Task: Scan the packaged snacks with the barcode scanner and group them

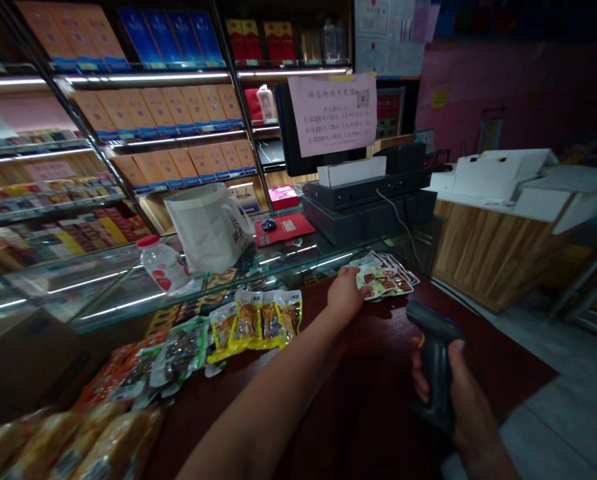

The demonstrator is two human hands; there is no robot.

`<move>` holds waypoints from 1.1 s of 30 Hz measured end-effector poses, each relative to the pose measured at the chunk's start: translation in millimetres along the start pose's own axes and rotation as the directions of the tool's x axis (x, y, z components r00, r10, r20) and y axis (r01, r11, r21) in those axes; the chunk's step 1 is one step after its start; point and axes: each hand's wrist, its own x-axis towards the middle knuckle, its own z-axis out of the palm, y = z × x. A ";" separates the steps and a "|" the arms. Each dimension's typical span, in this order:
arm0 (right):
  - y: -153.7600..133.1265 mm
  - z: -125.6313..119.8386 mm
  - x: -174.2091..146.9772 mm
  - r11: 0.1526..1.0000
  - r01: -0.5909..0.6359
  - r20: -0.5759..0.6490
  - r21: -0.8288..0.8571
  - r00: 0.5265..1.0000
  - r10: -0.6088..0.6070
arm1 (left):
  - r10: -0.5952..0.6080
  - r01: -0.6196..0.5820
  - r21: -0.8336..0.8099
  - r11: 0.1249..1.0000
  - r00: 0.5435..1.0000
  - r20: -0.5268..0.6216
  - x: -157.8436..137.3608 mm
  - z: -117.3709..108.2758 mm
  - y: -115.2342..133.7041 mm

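Observation:
My right hand is wrapped round the handle of a dark barcode scanner, whose head points up and to the left. With my left arm stretched forward, my left hand grips the near left edge of a green snack packet. It is the front one of several overlapping packets on the dark red tabletop. Left of my forearm lie yellow-edged packets of brown food. Beside them are green-edged packets and orange packets.
Wrapped bread lies at the lower left, near a cardboard box. On the glass counter stand a red-capped bottle and a white bag. A monitor and a cash drawer stand behind the packets.

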 end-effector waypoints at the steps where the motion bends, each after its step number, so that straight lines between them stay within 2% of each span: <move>1: -0.6 0.4 -0.1 1.000 0.000 0.004 0.001 1.000 0.000 | -0.011 0.012 0.016 1.000 1.000 -0.009 7.4 5.5 4.4; 6: -2.2 2.6 0.3 0.999 -0.006 -0.017 0.039 1.000 0.007 | -0.006 0.006 0.001 1.000 0.998 -0.062 30.2 16.0 12.3; 10: -1.8 2.5 0.0 0.999 -0.005 -0.030 0.048 1.000 0.007 | -0.017 0.008 -0.074 0.997 0.992 -0.123 19.5 -1.8 7.5; 14: -3.2 3.6 -1.1 0.998 0.002 -0.004 0.065 1.000 -0.002 | -0.008 -0.053 -0.254 0.966 0.972 -0.233 -31.5 -30.4 -8.3; 16: -4.2 3.8 -1.6 0.998 0.018 -0.007 0.060 1.000 -0.018 | -0.006 -0.054 -0.228 0.972 0.967 -0.255 -69.3 -39.1 -20.4; 18: -4.8 2.9 -1.7 0.998 0.027 -0.003 0.054 1.000 -0.027 | -0.018 -0.026 -0.223 0.974 0.981 -0.193 -108.6 -41.7 -32.9; 20: -4.8 1.3 -1.3 0.998 0.029 0.009 0.051 1.000 -0.029 | -0.052 0.030 -0.249 0.968 0.995 -0.085 -142.4 -40.1 -42.7; 23: -4.4 -0.6 -0.9 0.998 0.048 0.010 0.048 0.999 -0.049 | -0.093 0.088 -0.309 0.947 0.996 -0.003 -171.4 -37.4 -48.8; 26: -4.1 -0.4 -1.3 0.997 0.071 0.008 0.036 0.997 -0.071 | -0.122 0.107 -0.326 0.939 0.992 -0.025 -172.2 -38.0 -47.2; 30: -3.9 0.7 -2.2 0.995 0.093 0.007 0.019 0.996 -0.094 | -0.247 0.222 -0.269 0.937 0.967 -0.064 -156.1 -35.0 -46.3; 33: -4.3 1.5 -3.2 0.996 0.086 0.012 0.016 0.996 -0.086 | -0.301 0.263 -0.301 0.916 0.950 -0.087 -149.5 -26.8 -50.0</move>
